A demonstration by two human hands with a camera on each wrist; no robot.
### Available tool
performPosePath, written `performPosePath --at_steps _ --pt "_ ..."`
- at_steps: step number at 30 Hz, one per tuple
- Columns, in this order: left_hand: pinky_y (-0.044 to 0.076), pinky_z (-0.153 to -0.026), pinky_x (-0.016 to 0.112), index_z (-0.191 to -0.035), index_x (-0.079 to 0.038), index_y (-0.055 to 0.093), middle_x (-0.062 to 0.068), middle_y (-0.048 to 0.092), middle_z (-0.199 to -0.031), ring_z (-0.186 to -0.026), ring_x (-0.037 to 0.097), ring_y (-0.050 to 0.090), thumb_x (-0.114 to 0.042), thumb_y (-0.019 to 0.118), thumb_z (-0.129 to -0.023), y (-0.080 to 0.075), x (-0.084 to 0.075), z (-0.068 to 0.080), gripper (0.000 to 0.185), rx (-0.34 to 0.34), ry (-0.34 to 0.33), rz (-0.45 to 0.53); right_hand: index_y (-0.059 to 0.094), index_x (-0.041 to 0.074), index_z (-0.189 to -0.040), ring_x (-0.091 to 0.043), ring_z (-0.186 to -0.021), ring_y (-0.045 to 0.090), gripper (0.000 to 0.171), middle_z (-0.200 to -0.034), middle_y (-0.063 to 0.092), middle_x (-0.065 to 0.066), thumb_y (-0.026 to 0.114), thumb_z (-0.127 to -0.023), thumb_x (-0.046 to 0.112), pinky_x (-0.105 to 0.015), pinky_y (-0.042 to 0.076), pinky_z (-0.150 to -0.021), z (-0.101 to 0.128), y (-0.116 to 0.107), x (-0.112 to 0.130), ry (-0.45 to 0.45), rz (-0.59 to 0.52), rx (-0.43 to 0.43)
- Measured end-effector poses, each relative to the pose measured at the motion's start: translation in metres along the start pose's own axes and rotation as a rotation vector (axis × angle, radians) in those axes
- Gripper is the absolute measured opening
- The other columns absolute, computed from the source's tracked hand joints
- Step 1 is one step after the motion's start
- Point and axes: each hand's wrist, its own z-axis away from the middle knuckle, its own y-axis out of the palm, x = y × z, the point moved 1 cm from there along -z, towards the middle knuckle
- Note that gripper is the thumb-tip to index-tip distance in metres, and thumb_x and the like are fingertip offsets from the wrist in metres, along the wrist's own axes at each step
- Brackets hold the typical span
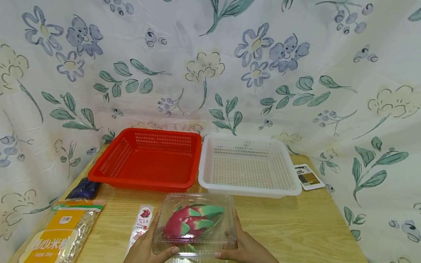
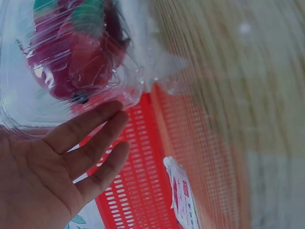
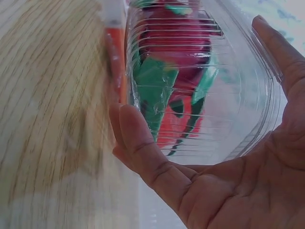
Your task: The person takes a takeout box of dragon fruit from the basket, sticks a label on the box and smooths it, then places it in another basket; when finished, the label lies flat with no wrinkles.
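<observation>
Clear box: thin transparent plastic, rectangular with rounded corners and ribbed walls, at the lower centre of the frame. Whether its base touches the worktop cannot be determined. Inside lies a dragon-fruit-shaped item, tapered, magenta with pointed green scales, lying on its side with its green tips toward the right.

Left hand: grip clamped on the box's left side, thumb bent over the near edge. The left wrist view shows its fingers extended beside the plastic; the thumb is out of sight there.

Right hand: grip clamped on the right side, thumb likewise at the near edge. The right wrist view confirms the box held between thumb and fingers.

Worktop: yellowish wood-grain surface. Left of centre stands a red basket, plastic, with slotted walls and flared rim; just beside it, right of centre, a white basket of similar perforated form. A printed card with rounded corners lies by the latter's right side. Near the left hand is a glossy white label strip with fruit prints. Lower left: an orange pouch with transparent panel; above it, a crinkled dark-blue packet.

Background: creased white floral fabric.
</observation>
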Motion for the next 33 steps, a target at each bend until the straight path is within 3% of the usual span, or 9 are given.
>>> performPosePath --at_steps 5,12,18,25,33 --pt "0.052 -0.074 0.065 -0.159 -0.017 0.012 0.032 0.058 -0.131 -0.097 0.046 0.067 -0.055 0.076 -0.076 0.0019 0.0021 -0.001 0.112 0.01 -0.004 -0.004 -0.037 0.032 -0.148 -0.024 -0.116 0.065 0.121 -0.147 0.048 -0.019 0.071 -0.093 0.021 -0.026 0.052 -0.095 -0.0005 0.0001 -0.0019 0.006 0.003 -0.004" --pt "0.054 -0.072 0.061 -0.159 -0.021 0.011 0.027 0.065 -0.122 -0.091 0.038 0.069 -0.053 0.079 -0.074 0.0036 0.0019 -0.0025 0.113 -0.002 0.042 0.004 -0.034 0.032 -0.149 -0.026 -0.113 0.066 0.123 -0.147 0.048 -0.019 0.073 -0.091 0.021 -0.027 0.053 -0.094 -0.0018 -0.003 -0.0034 0.029 -0.012 -0.045" --pt "0.054 -0.073 0.061 -0.159 -0.021 0.011 0.026 0.065 -0.122 -0.09 0.038 0.069 -0.053 0.078 -0.074 0.0042 0.0025 -0.0026 0.114 0.015 0.02 0.009 -0.035 0.036 -0.148 -0.026 -0.115 0.065 0.121 -0.149 0.044 -0.021 0.072 -0.092 0.019 -0.03 0.053 -0.095 -0.0034 -0.0033 -0.0045 0.016 -0.043 -0.017" --pt "0.052 -0.08 0.065 -0.16 -0.019 0.006 0.028 0.063 -0.125 -0.096 0.041 0.067 -0.055 0.078 -0.076 0.0057 0.005 -0.0045 0.116 0.066 -0.002 -0.011 -0.034 0.039 -0.148 -0.024 -0.111 0.066 0.124 -0.148 0.042 -0.026 0.073 -0.091 0.017 -0.027 0.054 -0.092 -0.0017 -0.0041 -0.0049 -0.009 0.018 0.001" --pt "0.054 -0.077 0.063 -0.159 -0.016 0.002 0.03 0.065 -0.118 -0.089 0.04 0.069 -0.056 0.078 -0.075 0.0072 0.0059 -0.0047 0.121 0.076 0.021 -0.041 -0.031 0.037 -0.15 -0.022 -0.109 0.067 0.126 -0.144 0.049 -0.023 0.077 -0.088 0.018 -0.023 0.052 -0.091 0.0005 -0.006 -0.0061 0.003 0.072 -0.012"
